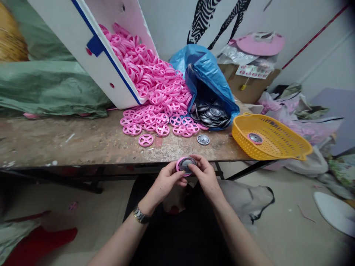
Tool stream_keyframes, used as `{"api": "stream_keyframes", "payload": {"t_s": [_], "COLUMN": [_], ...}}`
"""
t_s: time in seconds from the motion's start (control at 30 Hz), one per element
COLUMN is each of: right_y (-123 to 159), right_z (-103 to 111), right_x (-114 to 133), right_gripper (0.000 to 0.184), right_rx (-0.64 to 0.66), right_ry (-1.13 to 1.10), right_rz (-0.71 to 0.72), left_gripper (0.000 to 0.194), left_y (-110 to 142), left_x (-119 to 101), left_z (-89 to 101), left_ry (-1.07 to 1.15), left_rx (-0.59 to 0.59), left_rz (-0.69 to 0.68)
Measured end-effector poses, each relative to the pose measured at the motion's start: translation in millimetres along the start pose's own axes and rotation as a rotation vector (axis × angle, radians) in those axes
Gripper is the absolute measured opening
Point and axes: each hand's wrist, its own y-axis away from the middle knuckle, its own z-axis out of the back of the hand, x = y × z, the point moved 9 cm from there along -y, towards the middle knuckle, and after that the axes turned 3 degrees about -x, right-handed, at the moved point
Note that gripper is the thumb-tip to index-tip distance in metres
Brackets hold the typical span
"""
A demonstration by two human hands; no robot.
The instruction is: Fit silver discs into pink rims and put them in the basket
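Bare forearms, belonging to 1 seated person in dark clothing [180,236], angle inward from the bottom of the view and nearly meet at the hands just beyond the front edge of a worn wooden table [91,142]. The left hand [169,179], a metal-banded watch [140,215] at its wrist, slants up to the right, its fingers curled beneath and its thumb laid over the near side of a pink wheel [178,167] with a gray disc [184,164] on its face. From the opposite side, the right hand [205,174] leans up to the left, fingers bent around the far edge and thumb pressed on the disc. Both hands grip the 2 stacked parts, held face up above the lap, with the pink rim showing most on the left.

Beyond them, 1 loose gray disc [203,139] lies flat on the table, near the mouth of a blue plastic bag [212,70] holding a heap of dark gray discs [212,115]. A pile of pink wheels [158,90] spills from a tilted white box [104,55] beside the bag, with 1 wheel at the pile's front. At right, a yellow basket [280,142] holds 1 pink-rimmed gray piece [254,138]. Green sacking [50,88] lies at far left.
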Motion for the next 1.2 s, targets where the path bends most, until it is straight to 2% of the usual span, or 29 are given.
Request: {"api": "stream_keyframes", "payload": {"t_s": [0.2,0.4,0.57,0.67,0.83,1.0,1.1,1.2], "right_y": [2,7,16,18,14,7,7,10], "right_z": [-9,-7,-8,-6,-1,-2,-3,-6], "right_x": [-4,-5,1,1,-13,-29,-25,-15], "right_gripper": [0.028,0.024,0.016,0.012,0.015,0.027,0.03,0.025], "right_rx": [0.184,0.224,0.214,0.167,0.131,0.169,0.18,0.206], "right_ry": [0.046,0.081,0.197,0.236,0.22,0.073,0.052,0.137], "right_rz": [-0.072,-0.078,0.009,0.046,0.017,-0.114,-0.124,-0.067], "left_gripper": [0.034,0.035,0.028,0.032,0.036,0.031,0.037,0.039], "left_y": [2,8,10,10,3,-2,2,6], "left_x": [-1,-4,-21,-20,-8,1,0,1], "left_z": [2.2,-3.2,-1.5,-1.2,-0.6,-5.7,-7.8,-8.4], "left_ry": [-0.134,-0.268,-0.557,-0.641,-0.597,-0.503,-0.487,-0.473], "left_rx": [0.036,0.11,-0.011,-0.067,-0.07,0.079,0.128,0.119], "left_rz": [-0.047,-0.073,-0.264,-0.312,-0.268,-0.11,-0.089,-0.079]}}
